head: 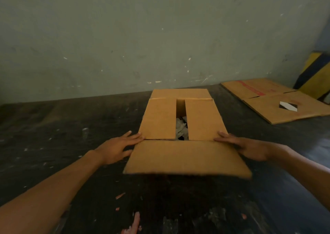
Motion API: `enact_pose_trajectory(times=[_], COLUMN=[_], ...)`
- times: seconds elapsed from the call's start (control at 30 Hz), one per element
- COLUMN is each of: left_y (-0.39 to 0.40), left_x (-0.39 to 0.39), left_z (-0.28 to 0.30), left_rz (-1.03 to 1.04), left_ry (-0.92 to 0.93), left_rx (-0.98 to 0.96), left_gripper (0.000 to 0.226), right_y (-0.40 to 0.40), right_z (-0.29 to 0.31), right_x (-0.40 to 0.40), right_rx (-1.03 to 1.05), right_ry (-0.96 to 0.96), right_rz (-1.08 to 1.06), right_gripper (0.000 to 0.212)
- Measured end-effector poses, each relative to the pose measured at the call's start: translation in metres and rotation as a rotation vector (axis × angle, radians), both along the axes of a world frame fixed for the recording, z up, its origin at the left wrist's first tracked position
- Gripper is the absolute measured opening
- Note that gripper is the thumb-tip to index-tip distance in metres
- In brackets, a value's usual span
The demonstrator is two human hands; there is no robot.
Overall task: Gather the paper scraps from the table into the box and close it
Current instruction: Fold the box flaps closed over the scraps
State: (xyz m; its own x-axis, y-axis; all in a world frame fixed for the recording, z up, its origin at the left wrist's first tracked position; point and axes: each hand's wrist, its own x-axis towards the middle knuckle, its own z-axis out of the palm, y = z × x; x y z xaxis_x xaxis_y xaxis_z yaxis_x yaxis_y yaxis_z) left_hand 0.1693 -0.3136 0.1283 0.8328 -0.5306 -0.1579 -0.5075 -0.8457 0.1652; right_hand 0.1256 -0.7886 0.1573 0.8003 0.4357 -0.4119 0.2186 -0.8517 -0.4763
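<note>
With the box (pixel 180 119) at frame centre on the worktop (pixel 71 135), scraps (pixel 181 129) inside, I judge closing underway: side flaps down, near flap (pixel 187 158) next. Left hand (pixel 116 149) and right hand (pixel 244 147) press flat, fingers straight, gripping nothing.

The paper scraps (pixel 180 126) show only through the gap between two folded flaps (remainder hidden); the near flap (pixel 187 158) has a blurred front edge.

The box (pixel 180 119) stood mid-table (pixel 71 135) before the wall (pixel 142 37), paper scraps (pixel 181 127) inside. A hand flanked each near corner; flattened cardboard (pixel 278 101) lay far right.
</note>
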Motion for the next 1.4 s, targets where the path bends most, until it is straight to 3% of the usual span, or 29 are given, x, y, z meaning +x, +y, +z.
enact_pose_trajectory(times=[0.13, 0.2, 0.37, 0.53, 0.63, 0.77, 0.97, 1.07, 1.23, 1.4], left_y=[-0.015, -0.032, -0.064, -0.085, -0.096, -0.095, -0.088, -0.087, -0.088, -0.085], left_x=[-0.002, -0.004, 0.001, 0.015, 0.027, 0.044, 0.058, 0.054, 0.059, 0.059], left_z=[-0.003, -0.003, -0.009, -0.013, -0.012, -0.015, -0.026, -0.031, -0.035, -0.037], left_rz=[0.195, 0.323, 0.55, 0.731, 0.84, 0.966, 1.063, 1.042, 1.05, 1.025], left_ry=[0.036, -0.016, 0.015, -0.078, -0.015, 0.155, 0.304, 0.305, 0.269, 0.319], left_rx=[-0.399, -0.564, -0.798, -0.78, -0.73, -0.614, -0.707, -0.738, -0.811, -0.829], left_gripper=[0.034, 0.033, 0.036, 0.069, 0.083, 0.079, 0.101, 0.11, 0.084, 0.105], right_y=[0.009, 0.016, 0.028, 0.038, 0.038, 0.04, 0.037, 0.034, 0.042, 0.029], right_z=[0.006, 0.001, -0.022, -0.027, -0.025, -0.012, 0.0, -0.004, -0.002, -0.008], right_x=[0.0, 0.003, 0.016, 0.031, 0.052, 0.087, 0.159, 0.196, 0.241, 0.273], right_rx=[0.378, 0.543, 0.749, 0.77, 0.722, 0.61, 0.494, 0.513, 0.579, 0.816], right_ry=[0.088, 0.093, -0.056, -0.141, -0.084, -0.01, 0.034, 0.031, 0.017, 0.011], right_rz=[-0.325, -0.488, -0.693, -0.812, -0.82, -0.768, -0.752, -0.841, -0.986, -1.041], right_gripper=[0.033, 0.02, 0.055, 0.079, 0.082, 0.072, 0.057, 0.057, 0.068, 0.091])
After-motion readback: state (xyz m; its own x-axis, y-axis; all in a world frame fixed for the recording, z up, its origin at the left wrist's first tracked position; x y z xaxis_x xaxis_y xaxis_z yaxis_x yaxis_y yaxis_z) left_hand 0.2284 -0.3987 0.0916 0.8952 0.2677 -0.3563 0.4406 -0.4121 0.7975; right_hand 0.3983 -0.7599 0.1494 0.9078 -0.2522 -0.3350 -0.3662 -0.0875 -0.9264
